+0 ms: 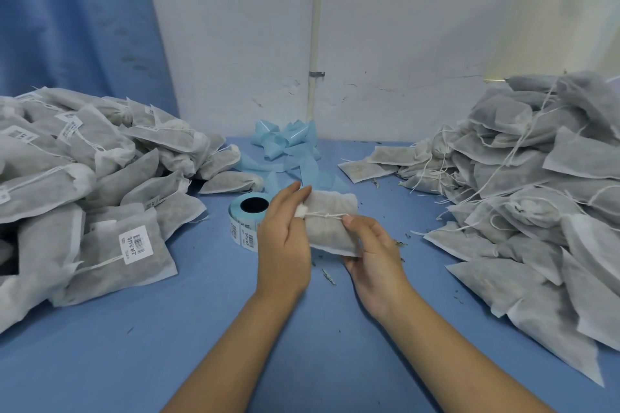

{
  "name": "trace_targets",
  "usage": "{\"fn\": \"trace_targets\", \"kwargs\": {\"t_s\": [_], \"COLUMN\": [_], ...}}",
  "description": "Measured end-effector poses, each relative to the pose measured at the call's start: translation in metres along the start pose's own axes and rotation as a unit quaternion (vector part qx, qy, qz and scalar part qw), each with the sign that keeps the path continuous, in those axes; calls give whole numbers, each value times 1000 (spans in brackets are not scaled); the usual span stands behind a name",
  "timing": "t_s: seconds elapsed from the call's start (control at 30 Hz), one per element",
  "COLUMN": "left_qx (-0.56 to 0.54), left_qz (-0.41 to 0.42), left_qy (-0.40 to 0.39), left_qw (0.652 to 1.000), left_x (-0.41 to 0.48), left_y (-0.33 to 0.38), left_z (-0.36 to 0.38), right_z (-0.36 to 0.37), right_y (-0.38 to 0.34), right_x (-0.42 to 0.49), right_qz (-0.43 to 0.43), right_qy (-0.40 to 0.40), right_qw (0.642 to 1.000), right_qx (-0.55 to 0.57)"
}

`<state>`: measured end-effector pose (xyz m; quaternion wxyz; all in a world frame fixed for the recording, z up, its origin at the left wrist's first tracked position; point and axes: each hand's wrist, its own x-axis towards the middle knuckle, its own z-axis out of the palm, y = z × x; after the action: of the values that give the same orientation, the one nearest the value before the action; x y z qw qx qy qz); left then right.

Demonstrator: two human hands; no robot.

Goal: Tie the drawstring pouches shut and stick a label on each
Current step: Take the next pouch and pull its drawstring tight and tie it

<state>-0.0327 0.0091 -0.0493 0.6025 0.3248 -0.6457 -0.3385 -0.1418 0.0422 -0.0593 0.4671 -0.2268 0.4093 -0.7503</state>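
As left hand [285, 240] grips pouch [330, 211], right hand [374, 256] likewise

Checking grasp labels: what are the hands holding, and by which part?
One pouch: the left hand pinches its gathered neck, the right hand grips its body, thumb on the drawstring.

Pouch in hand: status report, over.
Left hand grips pouch neck, right hand pinches drawstring. Neck cinched, no label visible. Label roll beside left hand, nothing blocking.

- The left edge of the pouch [332, 211] hides behind the fingers of the left hand [285, 241].
- Fingers of the right hand [374, 255] lie hidden under it.
- Left of the fingers, print on the label roll [246, 216] is too small to read.
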Motion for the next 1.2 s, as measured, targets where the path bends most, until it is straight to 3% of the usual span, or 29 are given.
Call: {"fn": "trace_targets", "kwargs": {"t_s": [0.3,0.77,1.0,1.1,1.2], "left_qx": [119,-12,-141,-154,-158], "left_qz": [-30,-116,-253,-231,-214], "left_qy": [-13,33,102,94,93], "left_qw": [992,993,952,956,959], "left_x": [-2,4,10,12,14], "left_y": [1,4,7,9,10], "left_z": [7,7,12,11,8], "right_z": [0,3,5,3,2], "right_y": [0,2,3,3,4], "right_x": [-1,-4,-6,-7,-6], "right_qz": [-2,-20,-44,-55,-96], "right_qy": [3,-2,-2,-18,-17], "right_qw": [1000,999,996,996,985], "right_qx": [11,-28,-76,-75,-143]}}
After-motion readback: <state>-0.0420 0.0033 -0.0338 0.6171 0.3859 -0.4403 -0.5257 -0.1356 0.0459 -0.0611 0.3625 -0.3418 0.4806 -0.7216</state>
